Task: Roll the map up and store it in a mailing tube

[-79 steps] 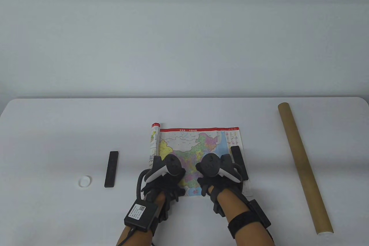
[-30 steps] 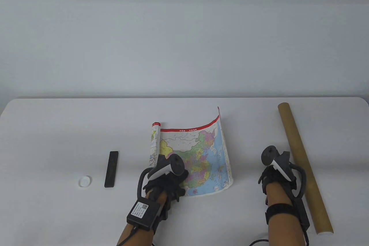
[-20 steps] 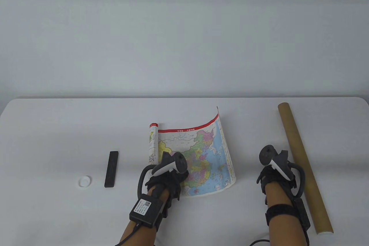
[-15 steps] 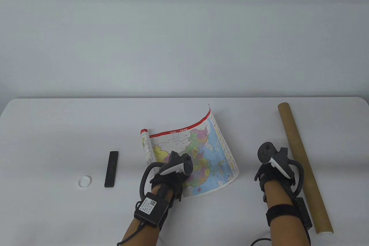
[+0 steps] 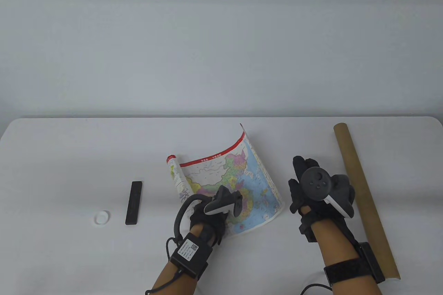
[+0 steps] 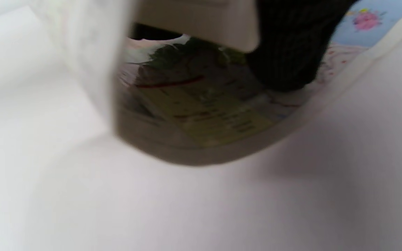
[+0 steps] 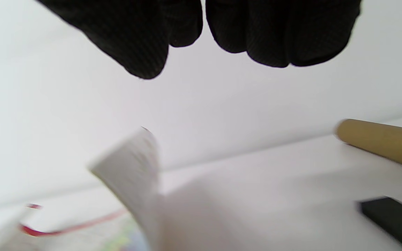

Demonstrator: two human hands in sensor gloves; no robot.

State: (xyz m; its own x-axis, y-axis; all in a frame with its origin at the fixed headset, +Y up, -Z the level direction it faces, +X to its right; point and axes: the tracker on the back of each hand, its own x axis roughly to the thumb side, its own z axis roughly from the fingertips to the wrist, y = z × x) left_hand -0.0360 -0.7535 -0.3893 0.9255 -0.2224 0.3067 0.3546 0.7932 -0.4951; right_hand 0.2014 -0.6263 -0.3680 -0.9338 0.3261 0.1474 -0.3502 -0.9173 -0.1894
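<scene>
We judge the rolling barely begun: the colourful paper map [image 5: 228,184] lies mid-bench, only its left edge curled, our left hand [image 5: 207,215] pressing it, grip unclear. Right hand [image 5: 311,187] hovers, fingers straight. The brown cardboard mailing tube [image 5: 363,198] waits at right.
</scene>
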